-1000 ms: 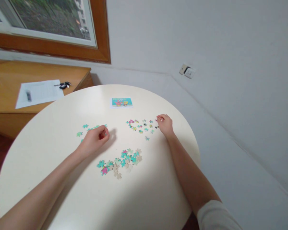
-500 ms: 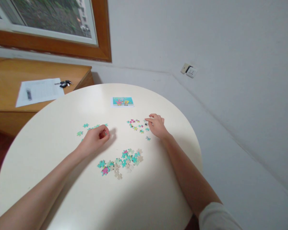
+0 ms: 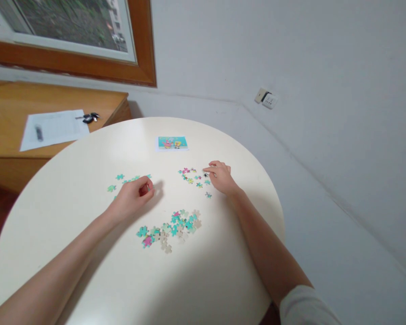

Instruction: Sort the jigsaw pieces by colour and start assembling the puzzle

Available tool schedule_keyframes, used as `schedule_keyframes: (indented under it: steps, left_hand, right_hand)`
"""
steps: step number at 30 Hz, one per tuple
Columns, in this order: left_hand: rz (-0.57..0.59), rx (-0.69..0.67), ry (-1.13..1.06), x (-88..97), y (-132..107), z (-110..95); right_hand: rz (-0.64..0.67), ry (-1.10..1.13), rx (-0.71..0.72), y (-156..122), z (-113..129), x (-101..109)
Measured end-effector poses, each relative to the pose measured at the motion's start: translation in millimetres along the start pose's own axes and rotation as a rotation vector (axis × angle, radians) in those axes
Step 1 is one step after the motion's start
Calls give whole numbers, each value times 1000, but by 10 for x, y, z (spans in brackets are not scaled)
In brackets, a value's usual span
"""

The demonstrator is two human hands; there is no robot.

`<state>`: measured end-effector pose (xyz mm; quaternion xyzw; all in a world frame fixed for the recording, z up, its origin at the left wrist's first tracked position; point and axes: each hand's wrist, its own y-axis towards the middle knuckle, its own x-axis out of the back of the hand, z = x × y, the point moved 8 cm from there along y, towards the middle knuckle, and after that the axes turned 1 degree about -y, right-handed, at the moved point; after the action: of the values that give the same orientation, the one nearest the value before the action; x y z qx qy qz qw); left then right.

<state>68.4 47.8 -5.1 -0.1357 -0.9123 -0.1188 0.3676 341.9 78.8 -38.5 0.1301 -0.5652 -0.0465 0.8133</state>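
Observation:
My left hand (image 3: 133, 197) rests on the round cream table (image 3: 88, 271) with its fingers curled in, just right of a few loose teal puzzle pieces (image 3: 122, 179). I cannot make out what it holds, if anything. My right hand (image 3: 220, 177) lies at the right end of a small spread of pink and teal pieces (image 3: 192, 177), its fingertips pinched on a small dark piece (image 3: 206, 174). A pile of teal, pink and beige pieces (image 3: 171, 228) sits nearer to me between both arms. A small picture card (image 3: 171, 143) lies at the far side.
A wooden desk (image 3: 6, 135) stands at the left with a sheet of paper (image 3: 54, 129) and keys (image 3: 88, 118) on it. A window (image 3: 71, 31) is above it. White walls close in on the right, with a wall socket (image 3: 265, 99).
My right hand has moved left from the right edge of the scattered pieces to their middle and pinches a dark piece. My left hand has stayed put.

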Motion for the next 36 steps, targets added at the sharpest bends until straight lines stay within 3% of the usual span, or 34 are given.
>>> schedule_keyframes:
  steps: [10, 25, 36]
  left_hand:
    - [-9, -3, -12, 11, -1, 9]
    - [-12, -7, -52, 3, 4, 43]
    - [1, 5, -51, -10, 0, 56]
  right_hand:
    - [-72, 59, 33, 8, -27, 101]
    - [-4, 54, 74, 4, 32, 87]
    - [75, 126, 244, -90, 420, 133]
